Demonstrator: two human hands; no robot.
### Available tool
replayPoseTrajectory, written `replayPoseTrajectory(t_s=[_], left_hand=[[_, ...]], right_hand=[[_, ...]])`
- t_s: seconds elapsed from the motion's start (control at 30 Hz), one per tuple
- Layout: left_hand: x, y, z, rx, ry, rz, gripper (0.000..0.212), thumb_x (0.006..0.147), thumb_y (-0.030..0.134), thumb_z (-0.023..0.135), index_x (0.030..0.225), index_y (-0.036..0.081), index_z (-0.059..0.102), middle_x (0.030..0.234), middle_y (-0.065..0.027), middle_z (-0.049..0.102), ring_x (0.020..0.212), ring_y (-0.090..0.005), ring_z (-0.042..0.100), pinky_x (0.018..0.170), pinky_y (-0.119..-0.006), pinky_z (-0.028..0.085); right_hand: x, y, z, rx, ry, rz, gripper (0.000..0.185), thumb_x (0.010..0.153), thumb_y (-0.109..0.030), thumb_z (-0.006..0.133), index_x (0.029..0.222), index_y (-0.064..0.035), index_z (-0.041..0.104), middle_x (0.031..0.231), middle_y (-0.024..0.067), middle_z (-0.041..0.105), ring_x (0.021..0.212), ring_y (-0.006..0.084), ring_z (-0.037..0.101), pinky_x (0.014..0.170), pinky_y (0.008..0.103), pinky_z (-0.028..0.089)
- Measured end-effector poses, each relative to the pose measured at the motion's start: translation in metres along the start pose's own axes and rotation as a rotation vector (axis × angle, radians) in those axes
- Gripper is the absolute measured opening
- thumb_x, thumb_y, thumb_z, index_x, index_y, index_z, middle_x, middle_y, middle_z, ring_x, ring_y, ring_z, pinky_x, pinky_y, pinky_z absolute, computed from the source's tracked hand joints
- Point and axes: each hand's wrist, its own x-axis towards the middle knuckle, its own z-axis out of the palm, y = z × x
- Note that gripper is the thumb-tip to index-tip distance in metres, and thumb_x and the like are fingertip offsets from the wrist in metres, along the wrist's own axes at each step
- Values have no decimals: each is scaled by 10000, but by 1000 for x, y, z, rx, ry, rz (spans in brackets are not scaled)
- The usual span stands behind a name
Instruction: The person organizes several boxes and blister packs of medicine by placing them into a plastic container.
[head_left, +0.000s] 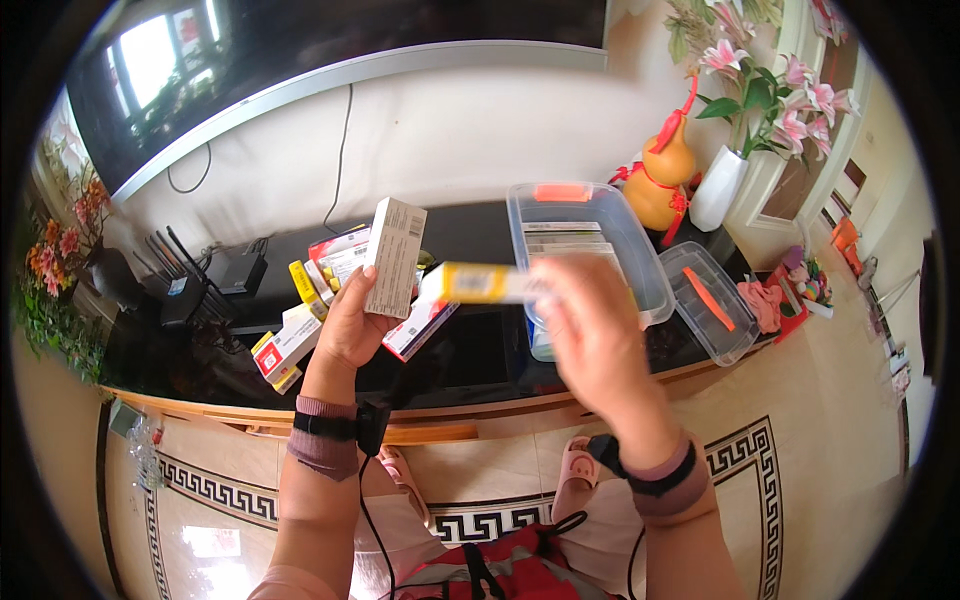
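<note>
My left hand (351, 324) grips a white cardboard medicine box (396, 257), tilted upright above the black cabinet top. A yellow-and-white medicine box (474, 283), blurred, is held by my right hand (600, 337) in front of the plastic bin. Left of and behind my left hand lie several medicine boxes, among them a red-and-white box (288, 346) and a yellow box (307, 289). A blue-and-white box (420, 328) lies between my hands. The clear plastic bin (649, 259) has boxes standing in its left part, partly hidden by my right hand.
A clear lid with an orange handle (709, 300) lies right of the bin. Behind stand a gourd ornament (660, 184) and a white vase (718, 187) of lilies. A router (187, 300) with antennas and a black box (244, 272) are at left. A television (337, 45) is above.
</note>
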Motion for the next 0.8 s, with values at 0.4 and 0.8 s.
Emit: replayPoseTrajectory(t_s=[0.4,0.8], left_hand=[[3,-11,42,-28,18,48,541,969,402,573,1368,41,525,1219,-131,650,1077,-313,665,859,-412,564],[-1,-20,95,203,2,295,343,1033,244,542,1303,33,565,1214,-72,647,1108,-176,621,959,-356,505]], right_hand=[[-9,72,-69,-224,-158,220,230,887,7,568,1109,5,627,1017,188,653,1001,391,593,903,474,462],[-24,74,-74,-173,-512,396,245,885,-51,604,1120,3,650,1064,218,663,991,387,625,893,430,499]])
